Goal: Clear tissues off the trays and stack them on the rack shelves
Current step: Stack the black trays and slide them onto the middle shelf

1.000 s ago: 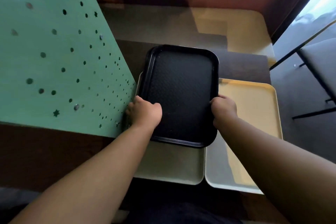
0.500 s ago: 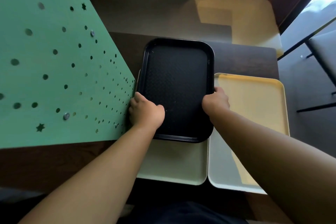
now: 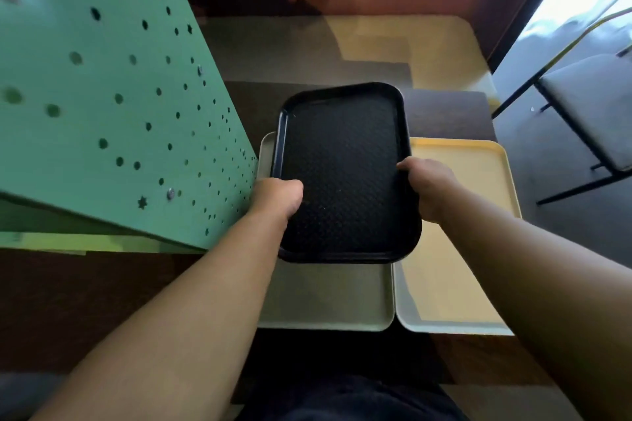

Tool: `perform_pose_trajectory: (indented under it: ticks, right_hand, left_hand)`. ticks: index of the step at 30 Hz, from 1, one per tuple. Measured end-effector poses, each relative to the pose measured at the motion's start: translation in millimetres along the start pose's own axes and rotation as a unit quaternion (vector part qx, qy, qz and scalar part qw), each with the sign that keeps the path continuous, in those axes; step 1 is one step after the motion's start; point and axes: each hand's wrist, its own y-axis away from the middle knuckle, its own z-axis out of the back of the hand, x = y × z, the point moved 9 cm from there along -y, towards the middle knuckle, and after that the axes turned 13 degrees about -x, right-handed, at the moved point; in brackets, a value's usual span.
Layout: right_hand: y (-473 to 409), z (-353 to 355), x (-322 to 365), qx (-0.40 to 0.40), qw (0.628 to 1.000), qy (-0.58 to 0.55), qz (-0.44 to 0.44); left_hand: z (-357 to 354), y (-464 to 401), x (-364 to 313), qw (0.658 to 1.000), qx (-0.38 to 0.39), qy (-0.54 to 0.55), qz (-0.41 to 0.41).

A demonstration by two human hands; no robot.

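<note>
**Black tray gripped on both long edges above two pale trays**

Left fingers [image 3: 290, 185] curled over the left rim of the black tray [image 3: 345, 174], thumb side on the textured inside, rest of the fingers hidden under the edge. Left hand [image 3: 277, 198] closed firmly on that rim, near the tray's nearer half. Right fingers [image 3: 405, 166] wrapped over the opposite rim, tips just on the inside lip. Right hand [image 3: 427, 190] closed on the right edge, about level with the left one. Both bare forearms reaching in from the bottom corners of the view.

Black tray held lengthwise, pointing away from the body, far end slightly toward the left. Nothing lying on its patterned surface. Whether lifted clear or resting on what lies beneath: cannot tell.

Directly below, a grey tray [image 3: 328, 301], its near half and a sliver of its left rim showing past the black one. Just beside that, on the right, a yellow tray [image 3: 465, 181], edge to edge with the grey one, partly in sunlight. Both flat on a dark brown shelf [image 3: 448, 113].

Farther back and lower, a cream surface [image 3: 441, 44]. On the left, a green panel [image 3: 102, 96] punched with round and star-shaped holes, close to the left hand. At the far right, a chair [image 3: 595, 106] with a grey seat and thin black legs.
</note>
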Motion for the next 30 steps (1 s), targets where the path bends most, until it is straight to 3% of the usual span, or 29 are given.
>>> perform_pose_trajectory:
  ticks: [6, 9, 14, 17, 23, 26, 30]
  right_hand:
    - [29.8, 41.9, 15.2, -0.036, 0.998, -0.006, 0.051]
    - [47.6, 59.5, 21.1, -0.027, 0.997, -0.030, 0.067]
    - [72.2, 90.0, 34.9, 0.005, 0.995, -0.058, 0.086]
    - [80.0, 113.7, 29.0, 0.042, 0.993, -0.083, 0.068]
    - [110.6, 143.2, 39.1, 0.143, 0.972, -0.158, 0.096]
    - [127.2, 155.2, 41.8, 0.184, 0.972, -0.116, 0.087]
    - [159.5, 171.0, 46.8, 0.236, 0.965, -0.073, 0.087]
  left_hand:
    - [22.1, 21.7, -10.6, 0.997, 0.023, -0.038, -0.061]
    - [33.0, 49.3, -15.8, 0.992, 0.076, -0.055, -0.086]
    - [65.5, 98.2, -21.9, 0.986, 0.129, 0.044, -0.098]
    - [91.1, 143.3, -41.6, 0.963, 0.174, 0.100, -0.178]
    - [137.0, 222.0, -69.7, 0.919, 0.059, 0.057, -0.385]
    - [156.2, 239.9, -73.3, 0.894, -0.027, 0.068, -0.443]
    - [182.2, 270.9, -66.4, 0.866, -0.085, 0.087, -0.485]
